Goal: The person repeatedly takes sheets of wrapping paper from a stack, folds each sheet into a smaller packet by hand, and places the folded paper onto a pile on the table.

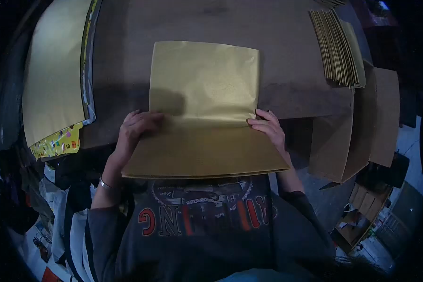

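Note:
A gold sheet [204, 80] lies on the brown table in front of me, creased across its middle, its near half sticking out past the table edge toward my body. My left hand [140, 125] rests on the sheet's left edge at the crease, with its fingers over the top. At the right end of the crease, my right hand [268, 126] grips the edge, fingers bent over the surface. The sheet's near edge shows more than one layer. Thumbs of both hands are hidden.
Large gold sheets [56, 70] lie at the table's left over yellow patterned material [58, 142]. A row of folded gold pieces [333, 49] stands at the back right. An open cardboard box [331, 145] is at the right edge. The table [207, 19] spans the back.

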Available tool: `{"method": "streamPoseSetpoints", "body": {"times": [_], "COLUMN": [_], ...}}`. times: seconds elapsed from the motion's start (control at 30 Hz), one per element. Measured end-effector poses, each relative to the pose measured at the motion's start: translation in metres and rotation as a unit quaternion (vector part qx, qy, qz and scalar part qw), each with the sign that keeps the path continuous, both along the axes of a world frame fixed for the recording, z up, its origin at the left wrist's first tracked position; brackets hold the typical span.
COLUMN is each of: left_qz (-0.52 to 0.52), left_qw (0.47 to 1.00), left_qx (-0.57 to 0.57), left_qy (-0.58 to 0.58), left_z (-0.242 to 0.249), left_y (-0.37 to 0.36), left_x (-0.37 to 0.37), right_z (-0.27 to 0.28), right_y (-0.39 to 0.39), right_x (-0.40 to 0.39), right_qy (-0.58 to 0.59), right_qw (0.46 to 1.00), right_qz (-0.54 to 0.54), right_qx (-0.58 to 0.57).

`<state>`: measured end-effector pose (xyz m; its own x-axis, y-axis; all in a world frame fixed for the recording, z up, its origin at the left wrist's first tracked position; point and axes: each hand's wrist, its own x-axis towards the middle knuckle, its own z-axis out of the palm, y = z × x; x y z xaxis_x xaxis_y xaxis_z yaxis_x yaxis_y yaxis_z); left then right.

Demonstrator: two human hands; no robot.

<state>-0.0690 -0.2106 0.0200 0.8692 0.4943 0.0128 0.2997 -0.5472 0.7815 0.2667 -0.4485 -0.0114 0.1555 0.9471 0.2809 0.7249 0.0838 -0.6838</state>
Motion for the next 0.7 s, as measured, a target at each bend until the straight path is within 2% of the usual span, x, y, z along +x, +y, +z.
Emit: {"method": "streamPoseSetpoints", "body": {"times": [0.17,0.3,0.37,0.4,0.47,0.5,0.57,0.7], "left_qz": [-0.031,-0.039,-0.010,-0.010,0.041,0.040,0.170,0.217], "left_qw": [0.996,0.996,0.999,0.999,0.996,0.996,0.975,0.969], "left_qx": [0.067,0.078,-0.026,-0.024,0.066,0.067,-0.110,-0.096], "left_qy": [-0.041,-0.008,-0.027,-0.027,0.050,0.050,0.090,0.070], "left_z": [-0.002,0.002,0.006,0.009,0.013,0.014,0.016,0.013], "left_y": [0.006,0.008,0.008,0.007,0.001,0.001,0.003,0.012], "left_x": [0.006,0.007,0.011,0.013,0.019,0.023,0.031,0.045], "right_z": [-0.011,-0.009,-0.003,0.000,-0.005,-0.007,-0.009,0.012], "right_y": [-0.002,-0.002,0.000,0.003,0.006,0.007,0.013,0.036], "right_x": [0.002,0.001,-0.001,-0.002,-0.004,-0.008,-0.014,-0.020], "right_qy": [0.010,0.040,0.034,0.028,-0.005,0.007,0.003,-0.033], "right_qw": [0.999,0.999,0.999,0.999,0.998,0.994,0.984,0.981], "right_qz": [-0.012,-0.006,-0.023,-0.040,-0.052,-0.106,-0.178,-0.192], "right_qx": [0.029,0.011,-0.002,-0.015,0.019,0.015,0.024,0.027]}}
